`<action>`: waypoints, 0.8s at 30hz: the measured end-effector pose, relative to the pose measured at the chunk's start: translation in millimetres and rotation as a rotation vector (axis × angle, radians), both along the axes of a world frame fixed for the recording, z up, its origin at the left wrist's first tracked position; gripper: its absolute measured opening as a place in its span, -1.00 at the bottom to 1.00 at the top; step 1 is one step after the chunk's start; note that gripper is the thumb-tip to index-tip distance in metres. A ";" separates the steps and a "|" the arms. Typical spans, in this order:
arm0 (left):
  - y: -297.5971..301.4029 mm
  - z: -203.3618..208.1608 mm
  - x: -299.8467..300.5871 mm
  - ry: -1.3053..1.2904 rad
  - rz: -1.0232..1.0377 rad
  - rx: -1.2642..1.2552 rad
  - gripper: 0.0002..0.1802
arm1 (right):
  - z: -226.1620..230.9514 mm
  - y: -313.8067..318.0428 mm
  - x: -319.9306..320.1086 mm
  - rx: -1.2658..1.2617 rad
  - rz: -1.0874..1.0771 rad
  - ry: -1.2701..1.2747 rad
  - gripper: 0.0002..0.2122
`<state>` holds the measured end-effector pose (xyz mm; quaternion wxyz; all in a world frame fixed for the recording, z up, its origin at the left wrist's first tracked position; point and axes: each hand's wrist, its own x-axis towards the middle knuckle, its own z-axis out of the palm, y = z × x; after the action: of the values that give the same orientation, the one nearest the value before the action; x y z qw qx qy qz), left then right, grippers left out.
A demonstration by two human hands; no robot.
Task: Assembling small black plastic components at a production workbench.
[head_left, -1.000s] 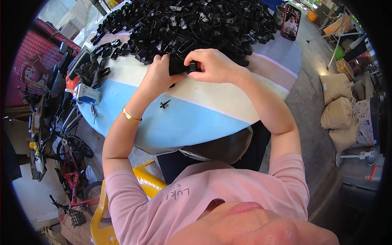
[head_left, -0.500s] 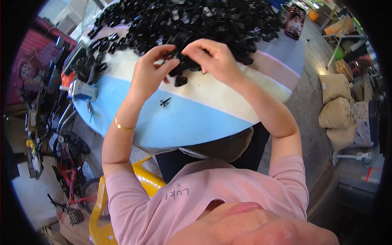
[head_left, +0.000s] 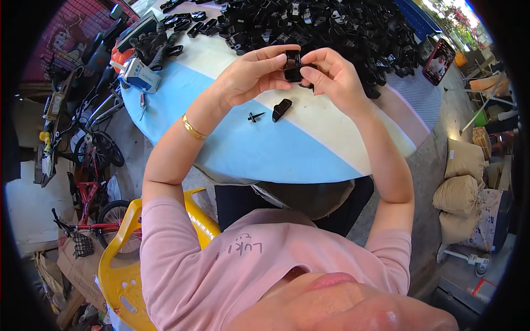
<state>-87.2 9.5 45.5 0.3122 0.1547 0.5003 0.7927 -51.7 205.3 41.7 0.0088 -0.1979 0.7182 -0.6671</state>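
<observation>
Between my two hands, just in front of the pile, is a small black plastic part (head_left: 292,73) with an open, frame-like shape. My left hand (head_left: 255,74) pinches it between thumb and fingers on its left side. From the right, the bent thumb and fingers of my right hand (head_left: 338,80) close on its other side; whether a second small piece is there is hard to tell. Below them on the cloth lies a loose black plastic piece (head_left: 281,110), beside a tiny black cross-shaped piece (head_left: 255,117). A large pile of similar black parts (head_left: 326,30) covers the far side.
A striped cloth (head_left: 248,157) covers the round-edged table. At its left stand a blue and white box (head_left: 141,75) and dark gloves (head_left: 149,49). A phone (head_left: 439,62) leans upright at the right. A yellow chair (head_left: 124,265), a red bicycle (head_left: 88,193) and sacks (head_left: 461,193) surround me.
My view has shifted, so the table sits further right and higher. My hands have come together on the black part. The loose black piece now lies apart from the pile on the cloth.
</observation>
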 end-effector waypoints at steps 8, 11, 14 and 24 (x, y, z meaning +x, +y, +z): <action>-1.3 -5.2 -5.2 0.053 0.038 -0.090 -0.62 | -2.2 6.4 0.2 0.183 -0.035 0.206 -0.80; -1.7 -3.3 -4.2 0.105 0.040 -0.134 -0.64 | -6.6 5.1 -0.7 0.229 -0.068 0.232 -0.81; -1.4 -2.6 -2.3 0.131 0.056 -0.153 -0.64 | -7.4 3.5 0.0 0.243 -0.095 0.299 -0.82; 1.5 -2.3 6.0 0.572 0.104 -0.433 -0.42 | -11.8 -1.0 1.7 0.382 -0.276 0.539 -0.79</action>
<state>-81.2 11.0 43.2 0.1444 0.2746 0.7309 0.6079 -50.0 204.3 29.8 -0.2344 -0.2625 0.8264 -0.4395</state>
